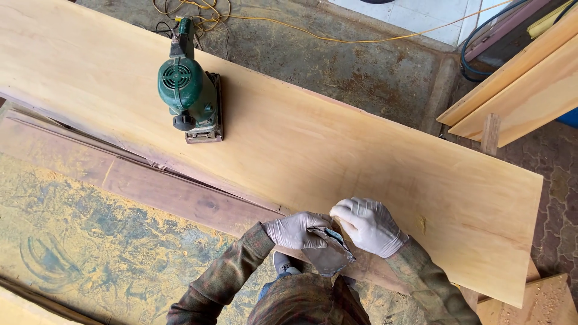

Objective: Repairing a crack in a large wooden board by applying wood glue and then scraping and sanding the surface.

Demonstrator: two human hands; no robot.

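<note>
Both my hands wear pale gloves and meet at the near edge of a long light wooden board [337, 150]. My left hand [295, 230] grips a crumpled grey sheet of sandpaper [330, 253] that hangs below the board's edge. My right hand [368, 225] pinches the same sheet at its top, resting on the board's edge. A green electric sander [189, 93] sits on the board far to the left, out of reach of either hand.
A yellow cord [313, 36] runs over the concrete floor behind the board. Darker brown planks [150, 186] lie under the board's near side, above a sawdust-covered surface [90, 241]. More light boards [524, 84] lean at the upper right.
</note>
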